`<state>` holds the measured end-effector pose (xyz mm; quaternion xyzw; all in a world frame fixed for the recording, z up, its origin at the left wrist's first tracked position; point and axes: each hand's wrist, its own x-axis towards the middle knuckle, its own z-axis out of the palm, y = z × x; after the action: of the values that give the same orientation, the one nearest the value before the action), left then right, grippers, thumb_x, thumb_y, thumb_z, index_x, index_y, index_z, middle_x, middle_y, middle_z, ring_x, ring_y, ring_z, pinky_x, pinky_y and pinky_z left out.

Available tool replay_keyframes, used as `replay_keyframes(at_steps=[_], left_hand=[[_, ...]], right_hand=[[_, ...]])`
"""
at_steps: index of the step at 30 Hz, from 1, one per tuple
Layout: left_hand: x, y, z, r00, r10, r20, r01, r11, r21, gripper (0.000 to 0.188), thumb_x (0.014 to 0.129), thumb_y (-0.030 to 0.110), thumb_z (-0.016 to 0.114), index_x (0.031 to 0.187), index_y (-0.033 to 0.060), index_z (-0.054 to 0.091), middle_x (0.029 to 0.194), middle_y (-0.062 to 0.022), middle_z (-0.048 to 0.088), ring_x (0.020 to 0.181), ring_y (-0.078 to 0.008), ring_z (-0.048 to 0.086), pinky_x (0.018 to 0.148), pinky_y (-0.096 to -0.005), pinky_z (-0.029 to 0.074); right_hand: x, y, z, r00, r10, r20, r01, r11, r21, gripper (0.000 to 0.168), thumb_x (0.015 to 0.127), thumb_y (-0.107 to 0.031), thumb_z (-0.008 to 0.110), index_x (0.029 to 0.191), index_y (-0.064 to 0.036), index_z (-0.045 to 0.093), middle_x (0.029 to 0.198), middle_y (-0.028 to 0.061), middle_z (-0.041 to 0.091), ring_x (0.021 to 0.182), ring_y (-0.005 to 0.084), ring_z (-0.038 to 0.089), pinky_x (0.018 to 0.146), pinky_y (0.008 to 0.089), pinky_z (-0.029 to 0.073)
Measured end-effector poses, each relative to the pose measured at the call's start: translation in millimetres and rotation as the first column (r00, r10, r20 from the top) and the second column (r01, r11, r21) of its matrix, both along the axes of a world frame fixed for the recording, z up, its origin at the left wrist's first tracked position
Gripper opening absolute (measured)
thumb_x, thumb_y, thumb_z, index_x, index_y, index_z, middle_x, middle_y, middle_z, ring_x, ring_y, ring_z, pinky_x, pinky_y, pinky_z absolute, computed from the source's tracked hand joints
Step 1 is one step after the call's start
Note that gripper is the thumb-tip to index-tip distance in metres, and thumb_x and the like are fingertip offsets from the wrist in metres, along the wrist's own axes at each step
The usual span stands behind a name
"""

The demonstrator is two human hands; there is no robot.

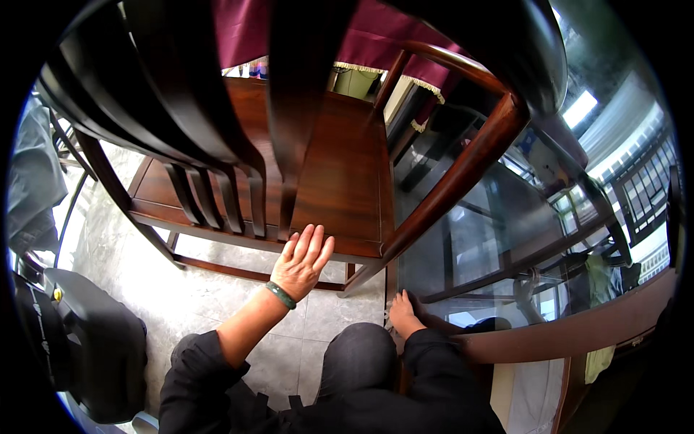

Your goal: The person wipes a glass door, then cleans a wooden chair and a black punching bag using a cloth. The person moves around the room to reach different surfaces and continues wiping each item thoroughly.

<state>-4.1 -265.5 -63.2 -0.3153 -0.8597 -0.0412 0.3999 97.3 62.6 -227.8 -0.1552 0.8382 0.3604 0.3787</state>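
Note:
A dark reddish-brown wooden armchair [336, 163] stands before me, its slatted backrest [238, 146] towards me. My left hand [301, 263], with a dark green bangle [282, 295] on the wrist, is at the rear edge of the seat beside the foot of a slat. Its fingers are stretched out and hold nothing; whether they touch the wood is unclear. Lower right, my right hand [404, 313] is at the corner of a brown wooden frame [569, 336] around a dark, reflective glass surface [477, 255]. Its fingers are partly hidden, so its hold cannot be made out.
A black hard-shell case [100, 347] stands at lower left, below grey fabric [35, 173]. Maroon fringed cloth [379, 32] hangs beyond the chair, with a green bucket [355, 82] below it. My knee [358, 358] is over the grey tiled floor [276, 355].

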Motion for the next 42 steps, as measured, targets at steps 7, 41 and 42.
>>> replay_keyframes(at_steps=[7,41,42], left_hand=[[0,-5,0,0.998,0.001,0.057,0.000,1.000,-0.023,0.047,0.080,0.015,0.054,0.126,0.0111,0.048,0.133,-0.0121,0.046,0.125,-0.0264,0.041,0.105,-0.0421,0.027],[92,-84,-28,0.831,-0.250,0.496,0.162,0.963,0.215,0.066,0.073,0.005,0.055,0.136,0.0167,0.040,0.143,-0.0157,0.032,0.133,-0.0363,0.027,0.107,-0.0493,0.022],[104,-100,-35,0.793,-0.208,0.572,0.106,0.973,0.206,0.068,0.073,0.006,0.055,0.138,0.0171,0.037,0.144,-0.0162,0.030,0.134,-0.0360,0.025,0.107,-0.0496,0.022]], right_hand=[[-158,48,183,0.551,0.350,-0.757,-0.140,0.934,0.330,0.043,0.090,-0.024,0.040,0.125,-0.004,0.053,0.137,0.0106,0.044,0.131,0.0287,0.032,0.109,0.0500,0.016],[170,-47,171,0.860,-0.174,-0.480,-0.003,0.938,-0.346,0.017,0.075,-0.013,0.056,0.091,-0.013,0.063,0.090,0.0021,0.058,0.090,0.0226,0.054,0.075,0.0372,0.040],[164,-51,185,0.815,-0.188,-0.549,-0.040,0.925,-0.378,0.018,0.074,-0.012,0.056,0.091,-0.012,0.063,0.092,0.0026,0.058,0.090,0.0236,0.054,0.075,0.0379,0.041]])
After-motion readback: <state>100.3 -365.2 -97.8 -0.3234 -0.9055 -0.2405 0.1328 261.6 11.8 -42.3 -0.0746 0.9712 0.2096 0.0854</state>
